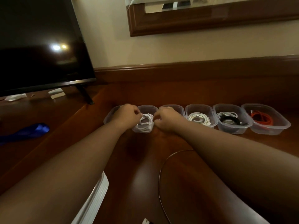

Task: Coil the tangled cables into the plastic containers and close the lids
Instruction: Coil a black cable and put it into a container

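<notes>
A row of clear plastic containers stands on the dark wooden surface. My left hand point(127, 116) and my right hand point(166, 119) meet over the second container from the left point(148, 109), fingers curled and pinching a coiled white cable point(145, 122) that lies in it. The leftmost container point(108, 117) and the third one point(178, 108) are partly hidden behind my hands. To the right, one container holds a white cable point(199, 118), another a black and white cable point(228, 118), and the last a red cable point(260, 118). No lids are on them.
A dark loose cable point(161, 167) curves across the wood in front of me. A white ribbed object point(95, 198) lies under my left forearm. A television point(40, 46) stands at the left, with a blue thing point(32, 130) near it. A wooden ledge runs behind the containers.
</notes>
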Demonstrator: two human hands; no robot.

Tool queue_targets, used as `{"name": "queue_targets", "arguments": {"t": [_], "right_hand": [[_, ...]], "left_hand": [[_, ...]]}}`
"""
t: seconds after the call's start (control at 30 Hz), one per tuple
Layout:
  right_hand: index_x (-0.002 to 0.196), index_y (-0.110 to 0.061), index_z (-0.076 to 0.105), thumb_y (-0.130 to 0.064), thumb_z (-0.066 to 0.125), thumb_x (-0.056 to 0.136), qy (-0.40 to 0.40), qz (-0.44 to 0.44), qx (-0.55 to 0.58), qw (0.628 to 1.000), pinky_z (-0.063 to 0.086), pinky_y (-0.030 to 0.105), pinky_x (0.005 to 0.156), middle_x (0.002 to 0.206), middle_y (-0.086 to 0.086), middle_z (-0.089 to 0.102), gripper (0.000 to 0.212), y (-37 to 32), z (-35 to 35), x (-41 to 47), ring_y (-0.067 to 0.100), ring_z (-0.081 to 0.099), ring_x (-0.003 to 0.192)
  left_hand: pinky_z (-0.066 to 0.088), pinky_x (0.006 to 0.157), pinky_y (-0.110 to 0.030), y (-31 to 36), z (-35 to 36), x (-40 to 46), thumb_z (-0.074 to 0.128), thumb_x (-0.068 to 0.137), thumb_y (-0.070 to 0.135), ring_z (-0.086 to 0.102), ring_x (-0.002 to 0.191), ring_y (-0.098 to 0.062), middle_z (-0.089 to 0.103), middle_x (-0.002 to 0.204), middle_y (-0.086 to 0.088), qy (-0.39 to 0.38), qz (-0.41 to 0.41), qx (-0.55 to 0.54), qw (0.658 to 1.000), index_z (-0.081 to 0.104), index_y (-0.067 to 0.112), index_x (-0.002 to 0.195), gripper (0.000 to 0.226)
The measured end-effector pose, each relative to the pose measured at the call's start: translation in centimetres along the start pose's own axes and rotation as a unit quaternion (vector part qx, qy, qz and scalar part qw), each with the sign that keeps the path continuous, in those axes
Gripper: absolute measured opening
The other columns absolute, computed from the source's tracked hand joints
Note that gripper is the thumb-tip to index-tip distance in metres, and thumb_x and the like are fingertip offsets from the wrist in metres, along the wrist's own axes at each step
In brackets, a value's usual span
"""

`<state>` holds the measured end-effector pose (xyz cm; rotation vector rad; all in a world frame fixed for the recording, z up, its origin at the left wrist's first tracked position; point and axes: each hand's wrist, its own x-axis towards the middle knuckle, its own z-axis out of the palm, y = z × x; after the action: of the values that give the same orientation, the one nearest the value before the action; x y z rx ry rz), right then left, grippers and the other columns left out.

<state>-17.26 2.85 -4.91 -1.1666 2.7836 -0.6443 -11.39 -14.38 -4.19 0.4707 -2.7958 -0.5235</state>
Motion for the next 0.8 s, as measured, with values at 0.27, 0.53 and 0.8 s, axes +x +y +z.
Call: {"name": "queue_targets", "arguments": {"t": [0.27,0.53,0.8], "right_hand": [[0.108,-0.015,0.068,-0.021,0.052,0.099,-0.119,0.043,0.01,0.992,0.051,0.03,0.078,0.1,0.003,0.067,0.02,-0.6,-1.8,-13.7,0.016,0.061,0.09],[0.109,-0.022,0.063,-0.041,0.056,0.098,-0.219,0.092,0.058,0.97,0.048,0.025,0.075,0.1,-0.005,0.062,0.023,-3.2,0.1,-26.4,0.011,0.059,0.092],[0.123,-0.014,0.051,-0.035,0.058,0.097,-0.171,0.046,-0.086,0.98,0.048,0.037,0.082,0.123,0.011,0.054,0.034,-5.4,2.0,-32.0,0.026,0.054,0.104]], "left_hand": [[0.052,0.085,-0.031,4.7,-0.5,-10.8,0.062,0.092,0.025,0.059,0.093,-0.005,0.064,0.103,0.013,-0.255,0.216,0.078,0.939,0.068,0.032,0.105,0.016],[0.05,0.091,-0.036,5.1,1.0,-19.2,0.063,0.088,0.02,0.052,0.107,-0.014,0.05,0.119,0.007,-0.266,0.271,0.201,0.903,0.058,0.03,0.123,0.036],[0.042,0.094,-0.036,4.9,1.9,-23.2,0.054,0.095,0.03,0.044,0.11,-0.011,0.053,0.115,0.012,-0.172,0.333,0.187,0.908,0.053,0.036,0.11,0.016]]}}
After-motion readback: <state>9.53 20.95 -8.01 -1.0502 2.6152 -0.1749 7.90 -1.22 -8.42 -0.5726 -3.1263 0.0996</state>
